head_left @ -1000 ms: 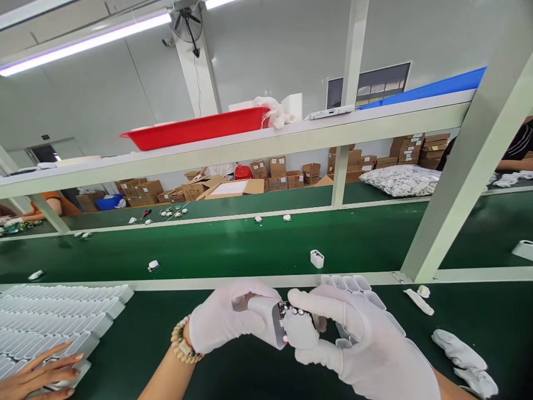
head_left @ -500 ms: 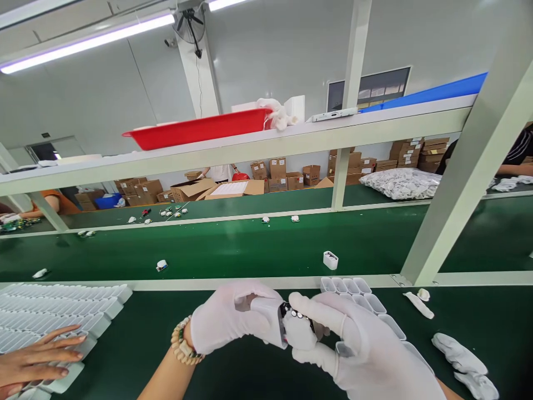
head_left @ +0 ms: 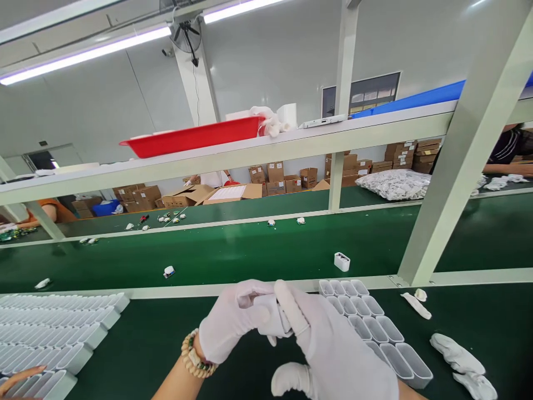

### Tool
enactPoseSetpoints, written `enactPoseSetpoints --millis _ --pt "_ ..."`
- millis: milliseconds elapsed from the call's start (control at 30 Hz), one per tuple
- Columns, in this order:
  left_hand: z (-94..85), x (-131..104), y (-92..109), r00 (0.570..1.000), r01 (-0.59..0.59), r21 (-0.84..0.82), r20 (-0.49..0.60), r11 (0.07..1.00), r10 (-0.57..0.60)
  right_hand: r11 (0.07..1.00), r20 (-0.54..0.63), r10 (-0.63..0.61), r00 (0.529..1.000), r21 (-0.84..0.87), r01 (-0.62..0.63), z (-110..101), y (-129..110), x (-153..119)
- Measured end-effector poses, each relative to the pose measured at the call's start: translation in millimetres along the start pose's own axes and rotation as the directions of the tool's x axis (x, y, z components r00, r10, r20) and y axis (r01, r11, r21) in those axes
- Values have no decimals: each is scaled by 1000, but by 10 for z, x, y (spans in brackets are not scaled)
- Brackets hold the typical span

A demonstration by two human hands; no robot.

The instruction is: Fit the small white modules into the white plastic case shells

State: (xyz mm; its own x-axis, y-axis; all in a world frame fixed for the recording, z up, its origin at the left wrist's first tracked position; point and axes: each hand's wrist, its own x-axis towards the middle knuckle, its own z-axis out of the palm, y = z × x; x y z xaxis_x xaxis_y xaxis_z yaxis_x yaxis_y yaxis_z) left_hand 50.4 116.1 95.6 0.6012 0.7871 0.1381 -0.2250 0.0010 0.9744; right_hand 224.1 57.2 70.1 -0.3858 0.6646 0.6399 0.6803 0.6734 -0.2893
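My left hand point(head_left: 235, 319), in a white glove with a bead bracelet at the wrist, is closed around a small white plastic housing point(head_left: 272, 315). My right hand point(head_left: 320, 333), gloved too, lies with its straight fingers against the housing's right end. Its thumb stands well apart below, so it grips nothing. Those fingers hide whatever sits in the housing's end. Just right of this hand are rows of open white housings point(head_left: 377, 329).
More rows of white housings point(head_left: 83, 333) lie at left, with another person's fingers point(head_left: 20, 378) on them. Beyond the rail, a green belt point(head_left: 250, 250) carries a white housing point(head_left: 342, 261) and small board parts point(head_left: 169, 271). White finger cots point(head_left: 458, 353) lie at right; a post point(head_left: 462, 155) rises there.
The white rounded part with a circuit board, earlier pinched in my right hand, is now hidden at the housing's end. My right thumb has moved away. Parts on the belt have shifted right.
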Motion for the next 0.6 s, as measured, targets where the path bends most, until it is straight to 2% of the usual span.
enactPoseSetpoints --millis 100,167,267,333,367,433,500,600 --pt "-3 9 -41 999 -12 60 -51 998 15 998 9 68 998 -9 -68 175 73 -77" --pt "1 15 -64 999 -4 76 -32 997 7 993 -14 105 994 -57 -105 251 145 -101" --pt "-12 46 -118 985 71 66 153 995 -81 982 -49 145 988 -116 -150 381 232 -94" --pt "-66 93 -189 949 131 103 275 986 -155 978 -75 152 985 -133 -161 516 232 -79" --pt "-113 125 -235 932 155 161 302 975 -198 976 -89 162 983 -134 -174 593 209 -75" --pt "-246 203 -340 920 193 321 268 927 -285 971 -110 190 976 -125 -203 741 119 -85" --pt "-412 288 -447 933 226 429 164 875 -321 969 -101 211 972 -110 -222 847 -10 -136" --pt "-658 396 -584 973 197 430 25 881 -230 983 -13 159 987 -90 -159 923 -223 -290"
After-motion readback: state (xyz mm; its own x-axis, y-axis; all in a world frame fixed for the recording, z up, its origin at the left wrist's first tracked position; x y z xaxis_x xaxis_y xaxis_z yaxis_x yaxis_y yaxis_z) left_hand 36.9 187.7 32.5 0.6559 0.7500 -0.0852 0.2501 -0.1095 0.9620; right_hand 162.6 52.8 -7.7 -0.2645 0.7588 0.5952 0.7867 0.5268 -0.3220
